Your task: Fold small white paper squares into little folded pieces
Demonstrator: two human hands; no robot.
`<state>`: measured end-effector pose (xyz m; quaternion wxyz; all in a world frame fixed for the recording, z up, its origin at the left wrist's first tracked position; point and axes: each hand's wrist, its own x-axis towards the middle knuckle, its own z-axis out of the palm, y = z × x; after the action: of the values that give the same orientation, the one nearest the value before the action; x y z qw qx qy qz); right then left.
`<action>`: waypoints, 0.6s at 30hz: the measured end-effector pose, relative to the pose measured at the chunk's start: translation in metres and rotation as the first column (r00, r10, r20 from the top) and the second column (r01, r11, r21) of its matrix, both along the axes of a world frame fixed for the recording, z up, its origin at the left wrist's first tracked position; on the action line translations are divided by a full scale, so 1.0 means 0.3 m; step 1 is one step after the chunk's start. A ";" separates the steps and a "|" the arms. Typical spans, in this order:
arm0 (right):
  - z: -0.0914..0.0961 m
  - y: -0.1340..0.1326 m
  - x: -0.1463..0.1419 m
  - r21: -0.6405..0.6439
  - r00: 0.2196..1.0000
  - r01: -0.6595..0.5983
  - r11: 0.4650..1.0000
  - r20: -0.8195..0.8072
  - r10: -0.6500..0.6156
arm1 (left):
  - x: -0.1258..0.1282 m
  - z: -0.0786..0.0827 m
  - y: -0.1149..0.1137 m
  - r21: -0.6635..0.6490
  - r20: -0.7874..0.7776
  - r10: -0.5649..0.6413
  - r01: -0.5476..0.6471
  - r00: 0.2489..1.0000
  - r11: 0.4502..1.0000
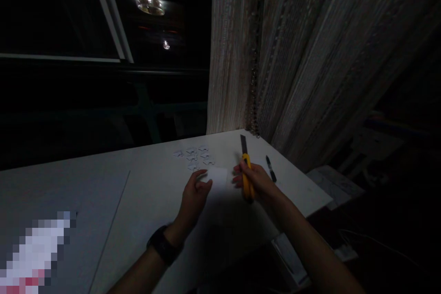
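A yellow utility knife (247, 179) stands nearly upright in my right hand (257, 177), its dark blade extended and pointing away from me. My right fingers are wrapped round the handle. Left of it, a small white piece of paper (218, 178) is on the table. At the paper's left edge is my left hand (195, 193), thumb and index finger curved and apart; whether the fingertips touch the paper I cannot tell. Beyond the paper, several small paper pieces with dark outlines (192, 152) lie grouped together.
A black pen (271, 168) lies on the white table (155, 193) near its right edge. A large flat sheet (103, 206) covers the left side. Behind hang striped curtains (234, 55) beside a dark window (58, 9). Low at the right is a pale box (291, 257).
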<state>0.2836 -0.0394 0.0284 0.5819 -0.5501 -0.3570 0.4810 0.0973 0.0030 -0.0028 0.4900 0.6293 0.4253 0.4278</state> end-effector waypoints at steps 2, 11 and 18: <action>0.012 -0.021 0.093 -0.003 0.986 0.150 0.989 0.073 -0.149 | 0.078 0.002 0.002 -0.053 0.091 0.011 -0.006 0.996 0.999; -0.013 -0.105 0.365 0.017 0.728 0.443 0.896 0.577 -0.371 | 0.464 -0.053 0.051 0.043 -0.005 -0.384 0.383 0.923 0.923; -0.014 -0.039 0.322 0.073 0.453 0.391 0.918 0.853 -0.261 | 0.498 -0.075 0.042 0.459 -0.548 -0.234 0.523 0.803 0.718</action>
<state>0.3802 -0.0512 0.0242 0.3761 -0.8088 -0.4490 0.0532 0.2468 0.0155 -0.0253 0.2355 0.9059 0.2301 0.2664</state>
